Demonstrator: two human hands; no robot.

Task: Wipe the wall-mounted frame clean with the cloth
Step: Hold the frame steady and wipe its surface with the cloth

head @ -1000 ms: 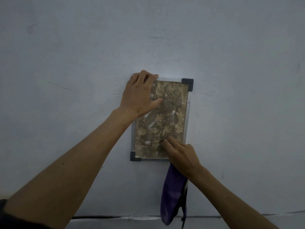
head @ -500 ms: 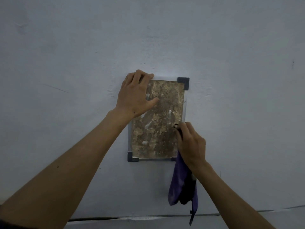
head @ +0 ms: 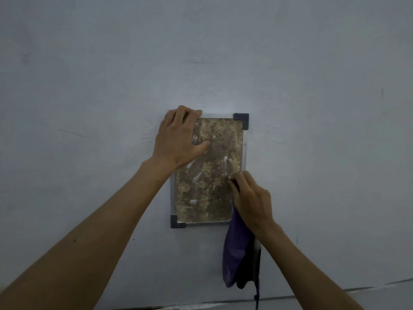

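I face a pale, bluish-grey painted wall (head: 312, 86), dimly lit, with faint scuffs and a dark seam running along its bottom edge. The frame (head: 245, 151) hangs flat on it near the middle of my view, its long axis vertical, short edges at top and bottom. Dark corner pieces show at the upper right and lower left; the panel inside is mottled brown and gold. Bare wall spreads wide to the left, right and above the frame.

My left hand (head: 176, 142) rests on the upper left corner, fingers curled over the top edge, thumb lying across the panel. My right hand (head: 252, 198) grips the purple cloth (head: 234, 253) against the lower right part of the panel, and the rest of the cloth hangs down below the frame's bottom edge.
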